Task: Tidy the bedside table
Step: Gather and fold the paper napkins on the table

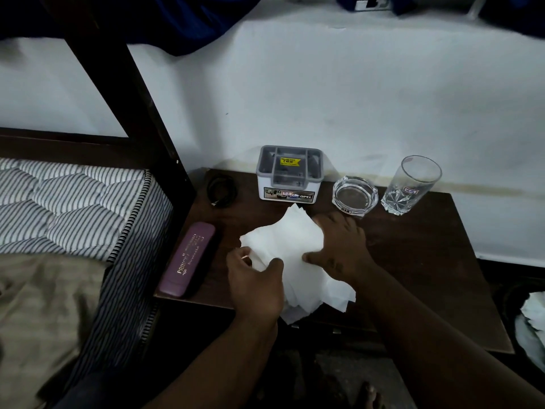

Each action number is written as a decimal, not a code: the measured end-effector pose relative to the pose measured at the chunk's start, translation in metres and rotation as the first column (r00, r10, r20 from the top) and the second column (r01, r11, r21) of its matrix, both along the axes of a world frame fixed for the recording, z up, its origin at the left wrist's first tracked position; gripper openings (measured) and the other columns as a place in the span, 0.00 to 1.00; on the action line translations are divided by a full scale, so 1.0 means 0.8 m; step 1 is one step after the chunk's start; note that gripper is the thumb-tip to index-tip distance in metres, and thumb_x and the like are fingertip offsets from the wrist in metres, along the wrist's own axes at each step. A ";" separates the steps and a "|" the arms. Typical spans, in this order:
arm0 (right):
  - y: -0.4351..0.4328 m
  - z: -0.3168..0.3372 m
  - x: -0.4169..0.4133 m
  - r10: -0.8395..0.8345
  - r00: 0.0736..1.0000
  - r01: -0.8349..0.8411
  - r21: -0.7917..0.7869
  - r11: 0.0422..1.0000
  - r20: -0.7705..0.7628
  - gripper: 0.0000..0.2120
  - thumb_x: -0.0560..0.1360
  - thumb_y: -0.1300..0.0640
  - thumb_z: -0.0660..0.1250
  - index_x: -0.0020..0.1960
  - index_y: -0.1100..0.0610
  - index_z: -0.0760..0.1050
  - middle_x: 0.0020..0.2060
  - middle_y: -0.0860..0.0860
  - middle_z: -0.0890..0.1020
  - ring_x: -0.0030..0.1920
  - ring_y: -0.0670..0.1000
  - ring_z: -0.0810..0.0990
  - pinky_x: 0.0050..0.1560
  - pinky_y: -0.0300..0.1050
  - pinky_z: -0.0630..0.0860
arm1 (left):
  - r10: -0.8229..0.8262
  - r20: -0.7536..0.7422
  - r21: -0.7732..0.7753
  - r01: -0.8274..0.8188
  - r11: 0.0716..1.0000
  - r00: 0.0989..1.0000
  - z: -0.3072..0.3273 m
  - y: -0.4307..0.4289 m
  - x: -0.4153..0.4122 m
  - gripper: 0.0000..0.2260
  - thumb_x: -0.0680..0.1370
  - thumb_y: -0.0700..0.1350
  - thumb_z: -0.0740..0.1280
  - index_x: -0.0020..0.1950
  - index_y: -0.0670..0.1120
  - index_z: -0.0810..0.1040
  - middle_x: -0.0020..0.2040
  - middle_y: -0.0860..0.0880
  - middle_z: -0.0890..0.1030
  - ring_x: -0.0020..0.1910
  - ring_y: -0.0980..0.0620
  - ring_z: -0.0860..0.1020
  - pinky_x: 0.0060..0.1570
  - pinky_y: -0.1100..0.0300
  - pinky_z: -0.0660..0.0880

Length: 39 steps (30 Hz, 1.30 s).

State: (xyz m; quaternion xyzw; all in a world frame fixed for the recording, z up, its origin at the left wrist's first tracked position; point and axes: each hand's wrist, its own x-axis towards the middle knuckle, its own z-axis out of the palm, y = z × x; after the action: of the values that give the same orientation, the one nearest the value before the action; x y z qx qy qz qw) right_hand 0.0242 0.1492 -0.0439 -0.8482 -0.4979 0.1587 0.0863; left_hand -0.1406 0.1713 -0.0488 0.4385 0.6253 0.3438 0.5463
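Observation:
A loose heap of white tissues (290, 246) lies in the middle of the dark wooden bedside table (427, 261), its near end hanging over the front edge. My left hand (255, 283) pinches the heap's left edge between thumb and fingers. On the heap's right side rests my right hand (339, 246), fingers spread, thumb pressing on the paper. Behind the heap stands a grey and white organiser box (289, 174).
A purple spectacle case (187, 259) lies at the table's left front. A coiled black cable (221, 187) sits at the back left. A glass ashtray (355, 195) and a tall tumbler (411, 184) stand at the back right. The bed (59, 216) adjoins on the left.

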 end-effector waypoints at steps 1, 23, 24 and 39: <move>0.000 0.000 0.000 -0.003 1.000 0.003 0.000 1.000 -0.003 0.39 0.69 0.39 0.75 0.75 0.48 0.65 0.70 0.52 0.69 0.71 0.58 0.66 0.70 0.54 0.62 | 0.008 0.024 0.000 -0.008 1.000 1.000 0.001 -0.001 0.001 0.27 0.73 0.38 0.75 0.68 0.48 0.68 0.53 0.53 0.78 0.45 0.62 0.77 0.39 0.64 0.73; 0.001 0.005 0.011 -0.284 0.263 0.629 -0.060 0.775 -0.922 0.06 0.78 0.68 0.67 0.47 0.58 0.77 0.42 0.57 0.82 0.37 0.53 0.79 0.38 0.45 0.77 | 0.025 -0.020 -0.117 -0.027 0.993 0.999 -0.001 0.022 0.019 0.23 0.78 0.62 0.67 0.61 0.45 0.81 0.57 0.44 0.84 0.57 0.41 0.82 0.64 0.44 0.77; 0.002 0.006 0.012 -0.303 0.183 0.657 -0.113 0.745 -0.935 0.06 0.78 0.68 0.67 0.48 0.57 0.77 0.44 0.56 0.83 0.39 0.53 0.80 0.40 0.46 0.77 | 0.051 0.028 -0.165 -0.046 0.985 0.998 -0.001 0.023 0.019 0.27 0.76 0.68 0.63 0.57 0.47 0.83 0.56 0.44 0.84 0.58 0.40 0.82 0.65 0.44 0.77; -0.001 -0.017 -0.005 -0.319 0.491 0.604 0.053 0.795 -0.811 0.05 0.77 0.63 0.71 0.52 0.58 0.77 0.45 0.56 0.83 0.41 0.53 0.81 0.43 0.45 0.78 | 0.059 0.107 -0.255 -0.030 0.966 0.993 0.003 0.031 0.015 0.19 0.69 0.61 0.77 0.42 0.46 0.82 0.49 0.45 0.86 0.53 0.41 0.84 0.64 0.43 0.78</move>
State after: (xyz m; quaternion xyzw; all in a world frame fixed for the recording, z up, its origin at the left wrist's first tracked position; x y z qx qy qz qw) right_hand 0.0206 0.1483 -0.0573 -0.7722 -0.1805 0.3875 0.4701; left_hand -0.1286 0.1959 -0.0465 0.3309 0.6416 0.2977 0.6247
